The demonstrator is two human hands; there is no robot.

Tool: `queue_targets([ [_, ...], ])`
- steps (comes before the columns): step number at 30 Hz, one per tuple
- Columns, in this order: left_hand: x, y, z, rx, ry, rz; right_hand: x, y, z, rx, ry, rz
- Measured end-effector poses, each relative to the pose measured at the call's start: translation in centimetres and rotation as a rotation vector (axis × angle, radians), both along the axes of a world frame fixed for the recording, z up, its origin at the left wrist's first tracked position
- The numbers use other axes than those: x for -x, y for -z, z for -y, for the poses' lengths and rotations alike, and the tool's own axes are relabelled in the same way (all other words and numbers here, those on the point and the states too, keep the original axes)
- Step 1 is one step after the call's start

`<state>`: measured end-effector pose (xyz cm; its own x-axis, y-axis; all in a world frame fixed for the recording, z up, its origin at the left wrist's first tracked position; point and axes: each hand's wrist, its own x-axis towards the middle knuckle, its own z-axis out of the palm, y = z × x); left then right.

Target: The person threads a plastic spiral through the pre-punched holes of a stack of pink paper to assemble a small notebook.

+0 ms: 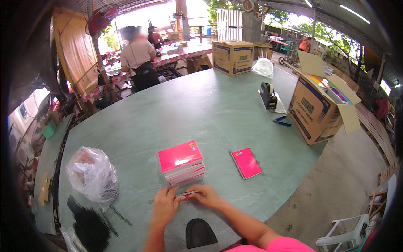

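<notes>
Between my two hands, a small pink-covered notebook (192, 195) is held nearly edge-on, close to my body. A dark spiral coil runs along its upper edge and sticks out past my left hand. My left hand (166, 205) pinches the left end of the edge, and my right hand (206, 196) grips the right end with bent fingers. Just beyond my hands rises a stack of pink notebooks (180, 157) with uneven sides. Right of the stack lies one pink spiral-bound notebook (246, 163), coil along its left side. Loose black spiral coils (90, 227) are heaped at the left.
On the green table (147, 113) are a clear plastic bag (92, 174), a tape dispenser (268, 96), blue-handled pliers (283, 122), an open carton (315, 107) and a closed carton (233, 58). A white plastic stool (346, 231) stands lower right. A person (138, 59) works beyond.
</notes>
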<state>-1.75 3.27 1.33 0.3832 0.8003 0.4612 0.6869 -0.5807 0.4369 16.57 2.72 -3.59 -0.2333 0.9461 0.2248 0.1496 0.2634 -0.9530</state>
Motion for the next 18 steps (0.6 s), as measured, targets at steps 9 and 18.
queue_targets([
  [9,0.2,-1.1,0.6,0.117,-0.001,-0.006,0.3,0.3,-0.1,0.209,-0.006,-0.042],
  [18,0.5,-0.3,0.4,0.121,-0.006,-0.008,1.0,-0.2,0.0,0.257,-0.002,-0.247],
])
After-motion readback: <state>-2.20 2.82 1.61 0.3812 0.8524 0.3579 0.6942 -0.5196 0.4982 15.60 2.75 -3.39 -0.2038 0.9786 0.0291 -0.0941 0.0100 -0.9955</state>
